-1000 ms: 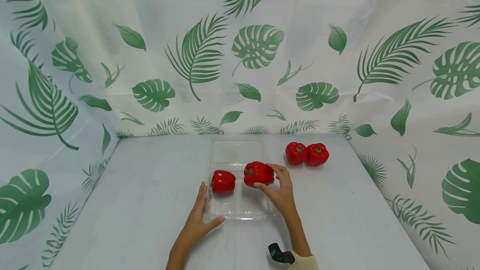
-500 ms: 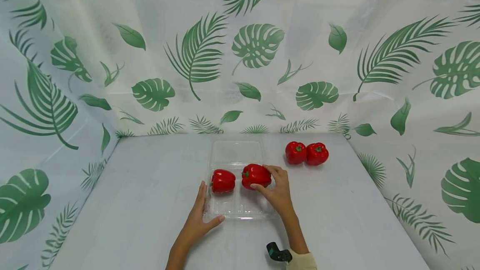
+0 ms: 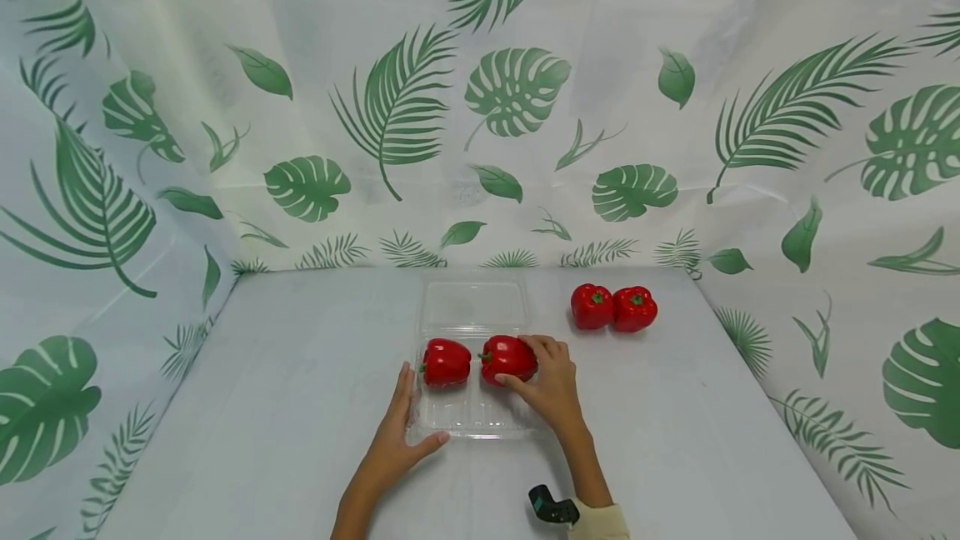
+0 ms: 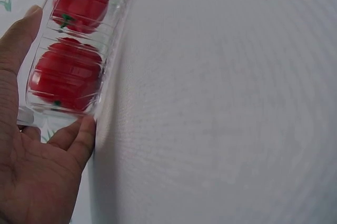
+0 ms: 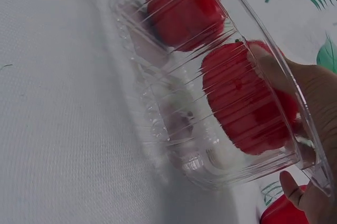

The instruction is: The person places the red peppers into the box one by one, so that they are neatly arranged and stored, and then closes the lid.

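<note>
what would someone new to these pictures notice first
Probably the glossy red peppers: a left pepper in the open clear container, and a right pepper beside it, gripped by the right hand. Two more peppers sit together on the white table, beyond the container to the right. Behind everything, a white backdrop with big green leaves fills the upper head view.
</note>
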Tool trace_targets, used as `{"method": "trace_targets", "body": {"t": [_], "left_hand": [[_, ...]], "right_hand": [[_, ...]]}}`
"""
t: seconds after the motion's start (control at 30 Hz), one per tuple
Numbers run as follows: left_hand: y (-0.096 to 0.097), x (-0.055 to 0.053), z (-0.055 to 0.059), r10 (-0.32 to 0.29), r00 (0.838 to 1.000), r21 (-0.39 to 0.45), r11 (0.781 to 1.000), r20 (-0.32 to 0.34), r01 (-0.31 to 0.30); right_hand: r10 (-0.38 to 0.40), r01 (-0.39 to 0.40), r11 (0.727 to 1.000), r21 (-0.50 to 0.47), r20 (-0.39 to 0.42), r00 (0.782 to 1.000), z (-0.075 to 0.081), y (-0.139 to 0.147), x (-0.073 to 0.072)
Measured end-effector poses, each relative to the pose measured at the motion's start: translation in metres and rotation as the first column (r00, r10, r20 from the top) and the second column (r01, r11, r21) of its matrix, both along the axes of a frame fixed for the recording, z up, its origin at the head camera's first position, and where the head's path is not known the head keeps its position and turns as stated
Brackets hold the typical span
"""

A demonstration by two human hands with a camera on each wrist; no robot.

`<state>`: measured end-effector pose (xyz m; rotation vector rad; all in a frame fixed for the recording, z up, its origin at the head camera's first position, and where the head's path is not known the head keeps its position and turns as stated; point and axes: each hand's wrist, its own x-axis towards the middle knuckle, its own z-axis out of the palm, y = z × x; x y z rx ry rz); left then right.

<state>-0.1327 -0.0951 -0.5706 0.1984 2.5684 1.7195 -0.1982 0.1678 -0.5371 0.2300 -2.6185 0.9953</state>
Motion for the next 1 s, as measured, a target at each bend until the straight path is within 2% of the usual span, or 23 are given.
{"method": "trace_targets", "body": {"t": [0.37,0.67,1.0], "left_hand": [[0.0002,0.0005,0.0008,-0.001,1.0,0.014,1.0,0.016,0.0],[0.0008,0.0006,0.0029,0.001,1.0,0.0,1.0,0.014,-0.001],[0.0002,0.0014,0.003,0.0,1.0,0.005,1.0,0.008,0.0]], "right_hand": [[-0.023,0.02,0.997,0.081,0.045,0.999,-0.0023,-0.0026,0.0006],[-0.029,0.021,0.994,0.109,0.08,0.996,-0.002,-0.0029,0.0019],[-0.032,0.023,0.988,0.154,0.055,0.998,-0.0014,-0.0043,0.0037]]}}
